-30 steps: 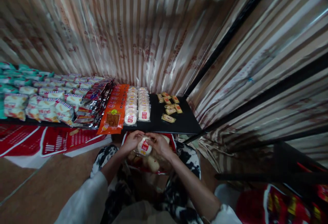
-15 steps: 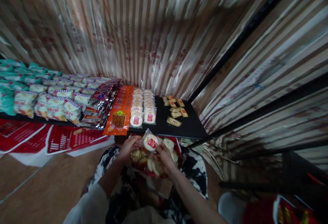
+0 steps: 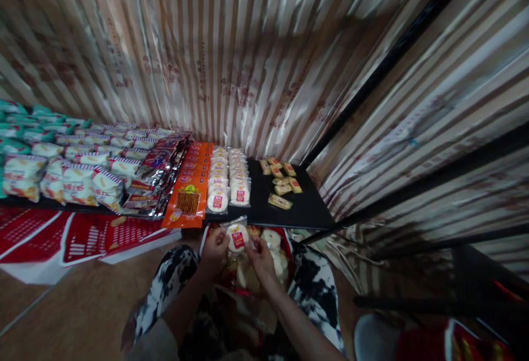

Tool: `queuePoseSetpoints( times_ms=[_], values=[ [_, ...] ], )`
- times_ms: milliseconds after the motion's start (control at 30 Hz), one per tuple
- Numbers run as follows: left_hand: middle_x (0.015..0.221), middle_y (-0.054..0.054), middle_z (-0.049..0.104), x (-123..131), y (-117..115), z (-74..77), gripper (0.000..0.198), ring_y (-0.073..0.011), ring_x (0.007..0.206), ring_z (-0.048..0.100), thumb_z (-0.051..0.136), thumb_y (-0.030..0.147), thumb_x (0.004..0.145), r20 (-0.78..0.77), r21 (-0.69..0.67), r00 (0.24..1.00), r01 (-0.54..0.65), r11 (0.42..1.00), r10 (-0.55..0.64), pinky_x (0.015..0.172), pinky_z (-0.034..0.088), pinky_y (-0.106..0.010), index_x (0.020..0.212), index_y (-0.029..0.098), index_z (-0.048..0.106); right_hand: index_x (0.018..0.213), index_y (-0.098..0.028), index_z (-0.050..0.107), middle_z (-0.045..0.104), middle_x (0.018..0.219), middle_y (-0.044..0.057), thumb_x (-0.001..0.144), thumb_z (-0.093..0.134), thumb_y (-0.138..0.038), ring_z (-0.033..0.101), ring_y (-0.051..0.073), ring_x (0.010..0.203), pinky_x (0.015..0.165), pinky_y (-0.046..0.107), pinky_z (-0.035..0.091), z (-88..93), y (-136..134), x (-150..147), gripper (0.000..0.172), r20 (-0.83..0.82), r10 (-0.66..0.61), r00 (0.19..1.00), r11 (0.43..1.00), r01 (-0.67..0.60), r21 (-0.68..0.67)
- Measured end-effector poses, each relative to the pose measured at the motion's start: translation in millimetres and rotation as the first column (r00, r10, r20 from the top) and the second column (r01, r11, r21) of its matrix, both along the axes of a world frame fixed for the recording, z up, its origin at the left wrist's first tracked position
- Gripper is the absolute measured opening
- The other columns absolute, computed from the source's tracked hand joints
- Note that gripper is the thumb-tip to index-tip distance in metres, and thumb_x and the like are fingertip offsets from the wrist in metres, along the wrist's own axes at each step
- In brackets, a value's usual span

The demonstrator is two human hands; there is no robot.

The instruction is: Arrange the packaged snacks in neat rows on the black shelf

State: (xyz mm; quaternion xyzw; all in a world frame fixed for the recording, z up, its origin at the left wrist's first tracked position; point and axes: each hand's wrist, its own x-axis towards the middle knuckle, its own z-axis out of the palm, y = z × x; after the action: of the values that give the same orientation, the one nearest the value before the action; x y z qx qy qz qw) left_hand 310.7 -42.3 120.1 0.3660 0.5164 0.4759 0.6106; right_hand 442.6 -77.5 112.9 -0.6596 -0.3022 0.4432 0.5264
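Between my two hands is a round white rice cracker in a clear wrapper with a red label point(image 3: 237, 237). My left hand point(image 3: 215, 249) pinches the wrapper's left edge. At its right edge, the fingers of my right hand point(image 3: 261, 258) are closed on the wrapper as well. Below both hands, a red-rimmed container point(image 3: 291, 262) sits between my knees, holding more wrapped round crackers point(image 3: 271, 238); my hands hide part of it. Just beyond, two rows of similar wrapped crackers point(image 3: 217, 200) lie on a black shelf point(image 3: 264, 212).
Small yellow wrapped bars point(image 3: 280, 201) lie on the shelf's right part. Left of the crackers are an orange snack bag point(image 3: 188, 184), silvery dark packets point(image 3: 155, 176), white snack bags point(image 3: 78, 183) and teal bags point(image 3: 14, 124). Red boxes point(image 3: 103, 234) stand below. A black frame bar point(image 3: 372, 85) slants at right.
My left hand has moved right onto the wrapper's left edge. The cracker has turned more upright and shifted slightly left and down. The view has tilted a little.
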Motion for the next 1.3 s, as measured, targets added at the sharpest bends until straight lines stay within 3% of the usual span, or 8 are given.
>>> queuePoseSetpoints(
  times_ms=[100,233,400,533,800,933,1067,1300],
  values=[
    [0.059,0.002,0.058,-0.7,9.1,0.7,0.019,-0.0112,0.054,0.055,0.059,0.033,0.062,-0.063,0.073,0.993,0.107,0.992,-0.102,0.052,0.044,-0.022,0.070,0.016,0.057,0.090,-0.019,0.062,0.068,0.089,0.006,0.060,0.070,-0.042,0.062,0.021,0.083,0.075,0.033,0.050,7.8,13.8,14.2,0.039,0.199,0.096,0.975,0.989,-0.116,0.090],
    [0.061,0.002,0.059,3.6,24.8,1.7,0.016,-0.0104,0.055,0.055,0.054,0.029,0.069,-0.231,0.141,0.965,0.162,0.977,-0.126,0.052,0.043,-0.020,0.076,0.016,0.058,0.090,-0.018,0.063,0.069,0.082,0.006,0.065,0.065,-0.043,0.063,0.020,0.074,0.069,0.032,0.052,7.5,34.0,24.4,0.036,0.151,0.220,0.964,0.964,-0.239,0.119],
    [0.076,-0.001,0.065,12.9,44.4,16.8,0.026,-0.0122,0.067,0.061,0.049,0.023,0.076,-0.452,0.099,0.886,0.162,0.982,-0.100,0.063,0.048,-0.022,0.099,0.016,0.058,0.085,-0.019,0.062,0.069,0.077,0.005,0.064,0.065,-0.045,0.063,0.018,0.069,0.065,0.031,0.052,1.8,61.0,32.6,0.033,0.099,0.212,0.972,0.965,-0.225,0.135],
    [0.089,-0.006,0.066,23.2,55.3,23.0,0.035,-0.0135,0.076,0.062,0.045,0.020,0.079,-0.539,0.168,0.841,0.167,0.972,-0.052,0.072,0.050,-0.026,0.113,0.014,0.053,0.083,-0.018,0.061,0.068,0.077,0.005,0.065,0.064,-0.045,0.063,0.018,0.069,0.066,0.031,0.051,0.4,83.0,40.7,0.032,0.143,0.188,0.972,0.968,-0.208,0.141],
    [0.125,-0.015,0.054,39.9,68.9,-12.7,0.053,-0.0220,0.112,0.053,0.042,0.016,0.077,-0.671,0.392,0.725,0.173,0.903,0.152,0.093,0.046,-0.037,0.131,0.011,0.040,0.086,-0.020,0.059,0.066,0.074,0.001,0.072,0.056,-0.036,0.061,0.016,0.067,0.066,0.029,0.050,-7.8,115.5,40.7,0.022,0.341,0.139,0.930,0.979,-0.181,0.093],
    [0.130,-0.014,0.049,45.3,68.5,-25.4,0.051,-0.0230,0.121,0.045,0.040,0.012,0.077,-0.717,0.491,0.653,0.224,0.842,0.245,0.101,0.041,-0.039,0.128,0.012,0.044,0.089,-0.020,0.060,0.065,0.076,0.001,0.075,0.053,-0.032,0.060,0.015,0.066,0.067,0.028,0.049,-9.2,121.8,38.5,0.020,0.464,0.142,0.874,0.984,-0.175,0.028],
    [0.131,-0.015,0.045,48.6,58.7,-22.5,0.041,-0.0245,0.122,0.041,0.039,0.010,0.080,-0.769,0.523,0.555,0.263,0.811,0.316,0.103,0.038,-0.042,0.117,0.012,0.055,0.088,-0.018,0.064,0.062,0.079,0.003,0.074,0.056,-0.030,0.059,0.014,0.065,0.068,0.027,0.048,-6.1,123.6,37.4,0.020,0.596,0.113,0.795,0.990,-0.144,0.005],
    [0.127,-0.016,0.047,47.8,52.4,-6.6,0.039,-0.0271,0.120,0.040,0.038,0.006,0.080,-0.870,0.415,0.444,0.432,0.801,0.212,0.100,0.039,-0.044,0.115,0.010,0.056,0.095,-0.019,0.066,0.060,0.084,0.004,0.074,0.058,-0.028,0.059,0.014,0.068,0.070,0.026,0.047,0.2,123.5,34.1,0.024,0.608,0.123,0.784,0.991,-0.133,-0.029]
  ],
)
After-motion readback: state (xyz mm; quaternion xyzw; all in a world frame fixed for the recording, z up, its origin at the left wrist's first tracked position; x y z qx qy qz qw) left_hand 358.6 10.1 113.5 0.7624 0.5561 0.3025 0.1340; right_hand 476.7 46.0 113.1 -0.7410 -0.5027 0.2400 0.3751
